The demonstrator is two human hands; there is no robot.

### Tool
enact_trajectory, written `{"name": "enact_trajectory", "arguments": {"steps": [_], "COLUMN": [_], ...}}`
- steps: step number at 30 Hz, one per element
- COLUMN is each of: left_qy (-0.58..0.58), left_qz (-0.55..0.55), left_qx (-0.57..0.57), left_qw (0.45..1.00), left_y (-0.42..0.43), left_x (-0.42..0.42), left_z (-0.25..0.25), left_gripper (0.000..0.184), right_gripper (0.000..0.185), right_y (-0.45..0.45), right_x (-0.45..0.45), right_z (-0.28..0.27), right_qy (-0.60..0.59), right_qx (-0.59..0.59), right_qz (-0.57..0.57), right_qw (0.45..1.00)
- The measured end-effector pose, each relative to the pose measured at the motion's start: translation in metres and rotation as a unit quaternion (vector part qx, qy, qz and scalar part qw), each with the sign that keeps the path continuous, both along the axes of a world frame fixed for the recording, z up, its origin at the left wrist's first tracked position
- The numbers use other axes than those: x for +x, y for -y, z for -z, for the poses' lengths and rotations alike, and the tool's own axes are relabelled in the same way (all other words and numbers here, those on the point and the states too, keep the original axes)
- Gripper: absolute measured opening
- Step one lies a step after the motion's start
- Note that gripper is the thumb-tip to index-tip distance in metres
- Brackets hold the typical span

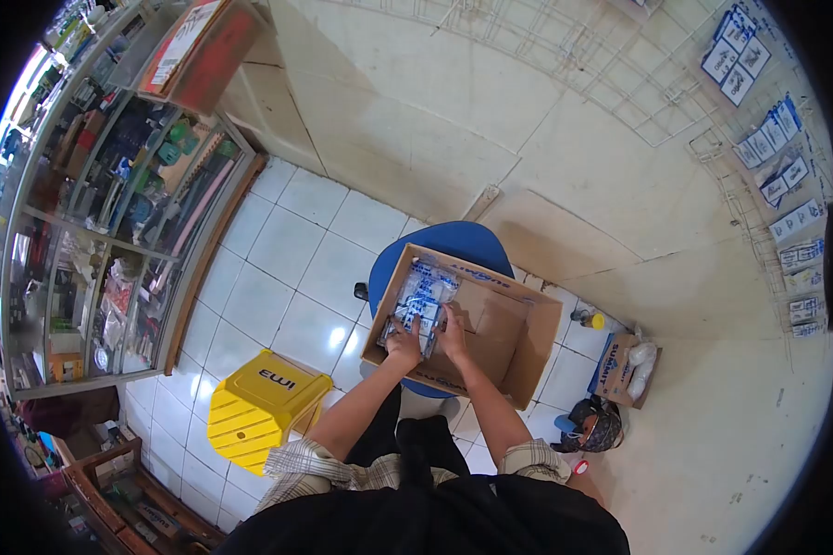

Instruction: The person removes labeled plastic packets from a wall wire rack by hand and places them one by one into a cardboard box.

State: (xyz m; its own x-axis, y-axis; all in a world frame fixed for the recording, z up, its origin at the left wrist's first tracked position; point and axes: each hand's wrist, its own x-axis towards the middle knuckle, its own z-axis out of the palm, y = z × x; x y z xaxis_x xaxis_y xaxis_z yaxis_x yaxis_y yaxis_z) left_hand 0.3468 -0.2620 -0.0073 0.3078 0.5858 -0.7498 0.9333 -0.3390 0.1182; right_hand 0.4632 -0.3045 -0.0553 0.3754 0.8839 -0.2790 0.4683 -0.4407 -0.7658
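Note:
An open cardboard box (537, 344) rests on a blue chair seat (453, 236) in front of me. Blue-and-white plastic packets (431, 277) lie along its left side. My left hand (404, 346) reaches into that side, its fingers closed on the near edge of a blue-and-white packet (424, 311). On the packet's right edge, my right hand (451, 335) grips with thumb and fingers. Brown cardboard shows in the middle and right of the box. Fine print on the packets is too small to read.
A yellow step stool (264, 412) stands at left on the tiled floor. Behind it is a glass display cabinet (111, 250) full of goods. At right are a small carton (615, 370), a dark helmet-like object (594, 425) and a wall rack (657, 120) with hanging packets.

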Motion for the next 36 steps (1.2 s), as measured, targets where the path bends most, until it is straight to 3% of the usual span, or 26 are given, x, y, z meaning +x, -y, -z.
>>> {"name": "enact_trajectory", "arguments": {"steps": [7, 9, 12, 13, 14, 15, 17, 19, 21, 25, 27, 28, 29, 30, 31, 32, 33, 34, 35, 36], "left_qy": [-0.023, -0.019, 0.012, 0.016, 0.039, 0.063, 0.111, 0.226, 0.401, 0.520, 0.487, 0.450, 0.409, 0.363, 0.319, 0.365, 0.179, 0.346, 0.165, 0.116], "left_qz": [0.008, 0.008, -0.079, -0.073, -0.094, -0.116, -0.124, -0.113, -0.181, -0.138, -0.122, -0.094, -0.063, -0.035, -0.005, 0.038, 0.057, 0.186, 0.109, 0.108], "left_qx": [0.061, 0.086, 0.181, 0.192, 0.208, 0.224, 0.259, 0.333, 0.282, 0.328, 0.245, 0.194, 0.141, 0.096, 0.055, 0.045, -0.040, -0.017, -0.107, -0.130], "left_qw": [0.998, 0.996, 0.980, 0.979, 0.973, 0.966, 0.952, 0.908, 0.853, 0.777, 0.829, 0.866, 0.899, 0.926, 0.946, 0.929, 0.981, 0.919, 0.974, 0.979], "left_y": [-0.002, 0.004, 0.016, 0.018, 0.026, 0.034, 0.047, 0.062, 0.083, 0.144, 0.171, 0.182, 0.191, 0.199, 0.200, 0.199, 0.202, 0.198, 0.202, 0.202], "left_x": [0.000, 0.000, 0.006, 0.008, 0.008, 0.008, 0.005, 0.007, 0.011, 0.016, 0.008, 0.003, -0.004, -0.017, -0.032, -0.061, -0.067, -0.087, -0.110, -0.106], "left_z": [0.000, -0.009, -0.033, -0.041, -0.047, -0.056, -0.065, -0.082, -0.100, -0.105, -0.084, -0.078, -0.067, -0.038, 0.008, 0.093, 0.087, 0.151, 0.173, 0.166], "left_gripper": [0.077, 0.073, 0.080, 0.080, 0.082, 0.084, 0.080, 0.065, 0.045, 0.025, 0.025, 0.028, 0.031, 0.037, 0.043, 0.054, 0.064, 0.064, 0.062, 0.059], "right_gripper": [0.071, 0.065, 0.054, 0.045, 0.037, 0.037, 0.025, 0.024, 0.024, 0.024, 0.016, 0.015, 0.016, 0.023, 0.026, 0.026, 0.026, 0.025, 0.025, 0.025], "right_y": [0.006, 0.015, 0.033, 0.042, 0.055, 0.067, 0.087, 0.110, 0.146, 0.237, 0.303, 0.342, 0.389, 0.437, 0.491, 0.522, 0.538, 0.548, 0.555, 0.558], "right_x": [0.021, 0.033, 0.062, 0.074, 0.085, 0.097, 0.120, 0.145, 0.167, 0.211, 0.226, 0.232, 0.239, 0.231, 0.209, 0.192, 0.182, 0.173, 0.164, 0.158], "right_z": [-0.025, -0.047, -0.076, -0.090, -0.101, -0.104, -0.107, -0.129, -0.147, -0.122, -0.075, -0.030, 0.025, 0.035, 0.087, 0.091, 0.073, 0.058, 0.051, 0.046], "right_qy": [0.017, 0.010, 0.027, -0.045, -0.116, -0.110, -0.179, -0.193, -0.229, -0.229, -0.186, -0.247, -0.038, 0.321, 0.439, 0.293, 0.105, 0.006, -0.034, -0.061], "right_qx": [-0.086, -0.067, -0.003, 0.014, 0.026, 0.032, 0.137, 0.164, 0.189, 0.234, 0.222, 0.210, 0.063, -0.116, -0.084, -0.161, -0.228, -0.264, -0.271, -0.274], "right_qz": [-0.103, -0.107, -0.118, -0.110, -0.106, -0.105, -0.070, -0.038, 0.026, 0.179, 0.235, 0.295, 0.294, 0.043, 0.105, 0.154, 0.253, 0.315, 0.347, 0.367], "right_qw": [0.991, 0.992, 0.993, 0.993, 0.987, 0.988, 0.972, 0.967, 0.955, 0.928, 0.928, 0.899, 0.953, 0.939, 0.888, 0.930, 0.934, 0.912, 0.897, 0.887]}}
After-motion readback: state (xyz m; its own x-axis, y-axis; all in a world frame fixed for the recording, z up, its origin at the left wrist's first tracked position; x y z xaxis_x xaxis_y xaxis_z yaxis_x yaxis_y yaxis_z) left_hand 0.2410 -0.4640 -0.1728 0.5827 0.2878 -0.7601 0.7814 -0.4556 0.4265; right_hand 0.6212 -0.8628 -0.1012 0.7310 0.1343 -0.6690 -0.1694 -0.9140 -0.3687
